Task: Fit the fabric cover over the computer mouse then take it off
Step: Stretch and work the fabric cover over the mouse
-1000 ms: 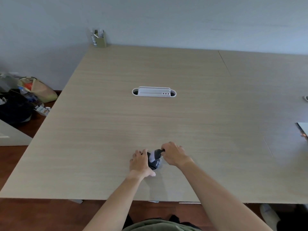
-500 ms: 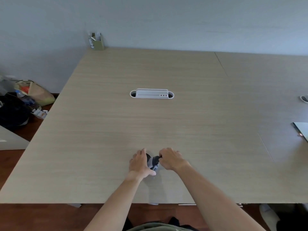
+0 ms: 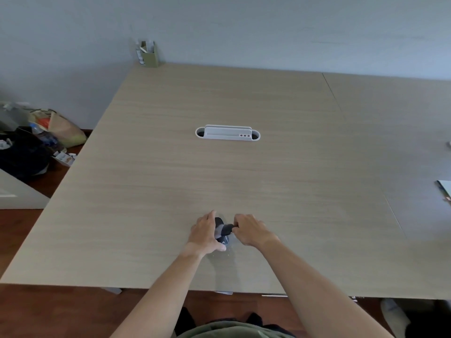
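1. A wide table [image 3: 244, 167] with a pale wood-grain top fills most of the view. A seam runs down its right part, and its far edge meets a grey-blue wall [image 3: 268, 28].
2. On the floor to the left lies a heap of bags [image 3: 36, 142], with a plastic bottle [image 3: 40, 132] poking out; labels there are too small to read.
3. Both forearms reach in from the bottom edge, bare, above an olive-green garment [image 3: 231, 330].
4. A white cable tray [image 3: 227, 134] is sunk into the middle of the tabletop, well apart from the hands.
5. A green pen holder [image 3: 149, 56] stands at the far left corner against the wall, holding white items; nothing on them is legible.
6. At the right edge, a flat pale item [image 3: 445, 191] is cut off by the frame.
7. The left hand [image 3: 207, 234] is cupped over the left side of the computer mouse [image 3: 223, 237], clasping it against the table near the front edge.
8. The right hand [image 3: 250, 230] is clenched, pinching a dark edge of the fabric cover [image 3: 225, 229] just right of the mouse.
9. The mouse is dark; a small white mark shows on it, unreadable. The cover looks dark grey with a lighter band, bunched across the mouse's top between the hands. How far it is on cannot be told.
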Available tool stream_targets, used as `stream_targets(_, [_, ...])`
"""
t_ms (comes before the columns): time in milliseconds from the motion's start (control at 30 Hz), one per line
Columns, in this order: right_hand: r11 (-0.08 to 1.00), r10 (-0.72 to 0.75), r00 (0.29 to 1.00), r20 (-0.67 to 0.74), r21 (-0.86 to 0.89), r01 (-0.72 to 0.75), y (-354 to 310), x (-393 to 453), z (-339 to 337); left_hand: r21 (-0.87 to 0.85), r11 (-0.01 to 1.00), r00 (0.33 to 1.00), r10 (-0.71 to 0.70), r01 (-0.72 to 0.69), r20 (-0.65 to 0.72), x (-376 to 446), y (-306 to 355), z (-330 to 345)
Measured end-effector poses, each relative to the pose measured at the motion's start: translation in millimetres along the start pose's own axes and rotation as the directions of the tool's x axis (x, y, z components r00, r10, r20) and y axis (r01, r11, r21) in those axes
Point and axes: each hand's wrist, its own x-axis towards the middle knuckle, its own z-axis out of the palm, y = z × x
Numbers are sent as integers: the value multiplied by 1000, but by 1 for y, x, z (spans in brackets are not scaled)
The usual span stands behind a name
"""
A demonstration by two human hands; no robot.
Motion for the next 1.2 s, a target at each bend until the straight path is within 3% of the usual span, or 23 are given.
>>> stream_targets(100, [995,33,999,17,-94,-32,7,0,-8,-18,1000,1000,10,-10,23,-2,-3,-3])
stream_targets(267, [999,12,999,-52,-29,-13,-4,7,-14,-55,998,999,29,-28,24,-4,-4,-4])
stream_targets(467, [991,2,1000,-19,-136,-5,0,9,-7,-40,998,996,56,-53,65,-2,-5,-9])
stream_targets(700, [999,-2,998,-69,37,4,-7,6,-14,-107,993,989,72,-58,130,1,-5,-9])
stream_targets(867, [999,-14,1000,11,-47,14,-8,2,-4,-122,990,985,84,-66,154,4,-8,-8])
stream_targets(967, [999,8,1000,0,-43,-8,-5,2,-15,-138,989,990,68,-50,127,1,-8,-2])
stream_targets(1100, [1000,-22,998,-66,-11,21,-10,5,-19,-148,987,998,-60,57,-22,-7,1,12])
stream_targets(1200, [994,-40,999,-21,-104,38,-9,6,-11,-203,973,990,-126,111,-60,-9,7,19])
